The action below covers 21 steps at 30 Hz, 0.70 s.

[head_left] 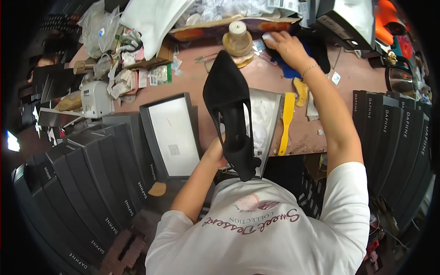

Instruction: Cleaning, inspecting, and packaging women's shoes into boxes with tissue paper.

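While the left hand (215,153) closes around the heel end of a black pointed shoe (229,110), the toe stands away from the body and out over the tabletop (357,78), a hold that keeps the shoe's opening and slim strap turned up toward the wearer of the camera. The fingers are wrapped behind the heel part and mostly hidden by it, so only the thumb side and wrist show. The right hand (282,43) lies far forward on the tabletop, palm down and fingers loosely curled over a small pale object (269,39); whether it grips this or merely presses on it cannot be told. It rests on dark and blue pieces of material (286,71), probably laid flat there as a working surface. Just left of that hand stands a roll of tape on a round tan stand (238,39). Beneath the shoe lies an open shoebox with white tissue paper (263,114), placed directly in front of the person. A yellow shoehorn (286,121) lies along its right edge, within reach. To the left sits a dark box lid with a white inner face (172,133), turned upward. Farther out, dark closed shoeboxes (91,183) stand in rows on both sides, and a heap of plastic bags and paper scraps (119,50) crowds the far left corner.
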### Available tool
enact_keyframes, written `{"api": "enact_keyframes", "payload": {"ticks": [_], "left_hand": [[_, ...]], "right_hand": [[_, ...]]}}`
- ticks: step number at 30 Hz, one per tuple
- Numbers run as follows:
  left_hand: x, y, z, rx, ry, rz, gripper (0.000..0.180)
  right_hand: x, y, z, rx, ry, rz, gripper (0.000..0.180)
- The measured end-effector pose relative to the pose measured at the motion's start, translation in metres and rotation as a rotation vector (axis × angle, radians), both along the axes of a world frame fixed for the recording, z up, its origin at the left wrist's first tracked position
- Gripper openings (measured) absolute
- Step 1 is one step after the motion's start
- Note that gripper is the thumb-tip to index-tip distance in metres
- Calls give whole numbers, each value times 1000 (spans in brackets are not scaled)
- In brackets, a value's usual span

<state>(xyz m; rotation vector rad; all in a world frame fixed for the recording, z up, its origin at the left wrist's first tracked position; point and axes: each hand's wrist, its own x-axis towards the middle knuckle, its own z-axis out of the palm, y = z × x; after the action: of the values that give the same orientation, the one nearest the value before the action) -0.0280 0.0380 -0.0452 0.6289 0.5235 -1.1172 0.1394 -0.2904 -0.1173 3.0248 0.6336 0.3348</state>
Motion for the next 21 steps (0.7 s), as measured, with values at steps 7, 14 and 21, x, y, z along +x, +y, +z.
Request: {"api": "enact_keyframes", "payload": {"ticks": [7, 14, 21], "left_hand": [[-12, 0, -15, -24, 44, 112, 38], [-18, -10, -3, 20, 57, 82, 38], [-73, 8, 5, -85, 322, -47, 28]], "right_hand": [[-22, -1, 36, 587, 0, -148, 37], [-175, 151, 151, 942, 390, -23, 35], [-167, 166, 121, 451, 5, 25, 30]]}}
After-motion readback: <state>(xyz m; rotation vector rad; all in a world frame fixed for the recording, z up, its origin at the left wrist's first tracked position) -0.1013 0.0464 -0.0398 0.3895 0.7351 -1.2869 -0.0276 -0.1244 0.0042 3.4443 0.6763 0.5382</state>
